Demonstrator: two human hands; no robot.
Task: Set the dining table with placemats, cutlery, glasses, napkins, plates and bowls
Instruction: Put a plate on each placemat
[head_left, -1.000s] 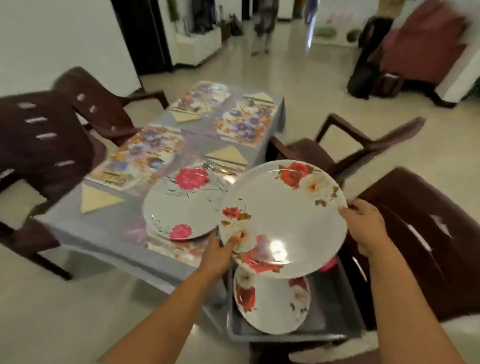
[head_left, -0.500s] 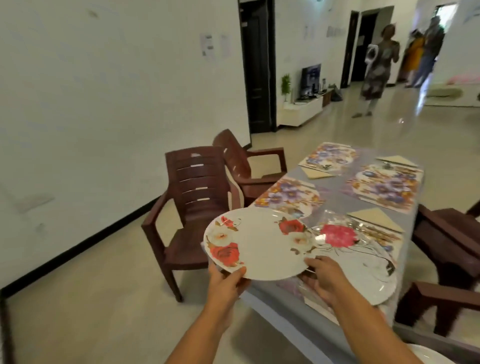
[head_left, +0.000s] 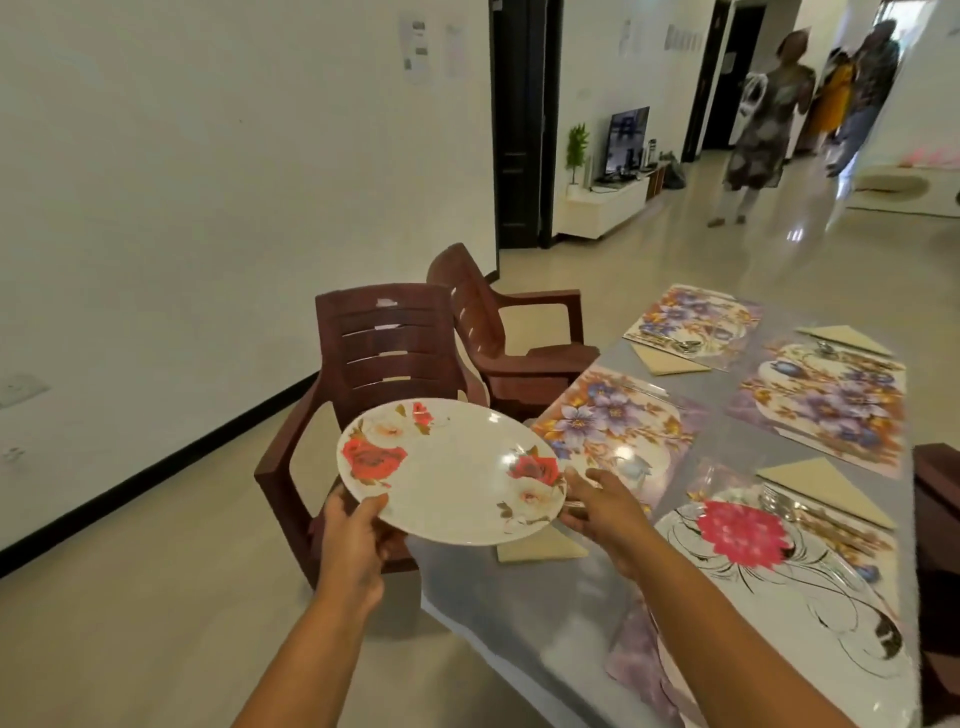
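A white plate with red roses (head_left: 452, 470) hangs in the air over the table's near left corner. My left hand (head_left: 353, 545) grips its near left rim, thumb on top. My right hand (head_left: 602, 512) holds its right rim from below. Another plate with a pink flower (head_left: 769, 566) lies on the nearest right placemat. A flowered placemat (head_left: 618, 431) lies bare just beyond the held plate, and two more placemats (head_left: 826, 400) lie farther back. Folded beige napkins (head_left: 826, 488) and cutlery (head_left: 779, 504) sit beside the mats.
The grey table (head_left: 519, 587) runs away to the right. Two brown plastic chairs (head_left: 384, 353) stand along its left side, another chair (head_left: 935, 519) at the right edge. Several people (head_left: 763, 119) stand in the far hallway. Open floor lies to the left.
I carried the rose plate from the tub at the table's end round to the left side. It now hovers closer to the bare left placemat, and the view has shifted left.
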